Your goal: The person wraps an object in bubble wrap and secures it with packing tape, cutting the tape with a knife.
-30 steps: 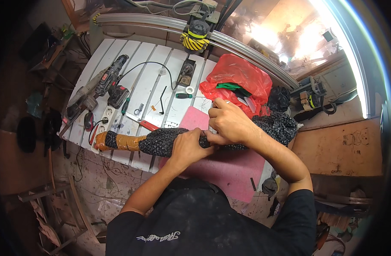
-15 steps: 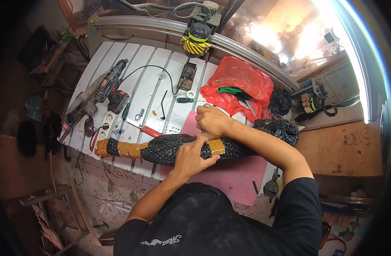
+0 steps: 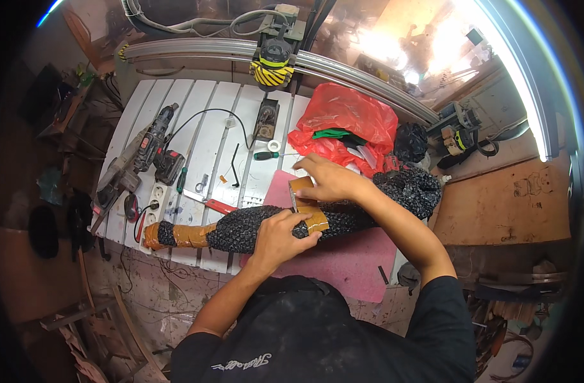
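A long bundle (image 3: 241, 228) in black bubble wrap lies across the front of the table, its narrow left end banded with brown tape. My left hand (image 3: 279, 239) grips the bundle near its middle, thumb and fingers pressing beside a brown tape strip (image 3: 318, 222). Just above, my right hand (image 3: 333, 181) holds a roll of brown packing tape (image 3: 297, 187), with its fingers around the far side and thumb toward me. Tape runs from the roll down to the strip on the wrap. Under the bundle is a pink foam sheet (image 3: 359, 271).
On the white slatted table (image 3: 206, 131) lie a cordless power tool (image 3: 153, 143), a power strip (image 3: 156, 198), a red-handled tool (image 3: 220, 206), a green-handled screwdriver (image 3: 266, 155) and a hex key (image 3: 235, 167). A red plastic bag (image 3: 352, 112) sits behind the bundle. A metal rail (image 3: 196, 50) spans the back.
My right hand has opened from a tight grip near the wrap, and the tape roll now shows upright in it. My left hand stays on the bundle. The whole view has shifted slightly.
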Action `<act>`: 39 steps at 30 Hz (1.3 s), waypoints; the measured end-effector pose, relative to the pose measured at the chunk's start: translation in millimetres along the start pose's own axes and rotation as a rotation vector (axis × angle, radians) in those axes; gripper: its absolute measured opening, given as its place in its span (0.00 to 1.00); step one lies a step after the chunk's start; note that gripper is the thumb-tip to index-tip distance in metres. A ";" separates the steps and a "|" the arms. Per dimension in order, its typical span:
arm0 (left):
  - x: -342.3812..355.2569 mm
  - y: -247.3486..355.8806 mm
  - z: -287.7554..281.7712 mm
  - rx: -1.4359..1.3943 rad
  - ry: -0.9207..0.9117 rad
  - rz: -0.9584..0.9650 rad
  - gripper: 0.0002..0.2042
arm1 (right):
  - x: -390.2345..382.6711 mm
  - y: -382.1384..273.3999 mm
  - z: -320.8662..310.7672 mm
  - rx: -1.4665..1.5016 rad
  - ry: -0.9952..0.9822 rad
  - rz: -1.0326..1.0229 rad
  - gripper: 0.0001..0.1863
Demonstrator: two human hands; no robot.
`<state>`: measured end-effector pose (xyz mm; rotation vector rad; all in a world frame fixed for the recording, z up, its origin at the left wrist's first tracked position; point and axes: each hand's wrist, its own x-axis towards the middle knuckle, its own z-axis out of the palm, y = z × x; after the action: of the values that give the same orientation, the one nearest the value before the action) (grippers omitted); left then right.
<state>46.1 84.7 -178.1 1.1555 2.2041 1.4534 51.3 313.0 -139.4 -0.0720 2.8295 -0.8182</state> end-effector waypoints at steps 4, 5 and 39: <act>-3.6 0.4 -0.3 0.001 0.011 0.030 0.21 | -20.3 -21.7 -16.9 0.000 -0.111 0.112 0.38; -4.3 1.0 -0.3 -0.002 0.011 0.028 0.21 | -23.6 -22.9 -16.1 0.047 -0.109 0.025 0.39; 6.1 4.2 -11.4 0.149 -0.181 0.055 0.31 | -33.3 -89.3 -83.3 -0.646 -0.246 -0.343 0.11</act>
<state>37.3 82.5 -167.9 1.3479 2.2002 1.1689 66.6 284.4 -17.1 -0.7078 2.7471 0.0910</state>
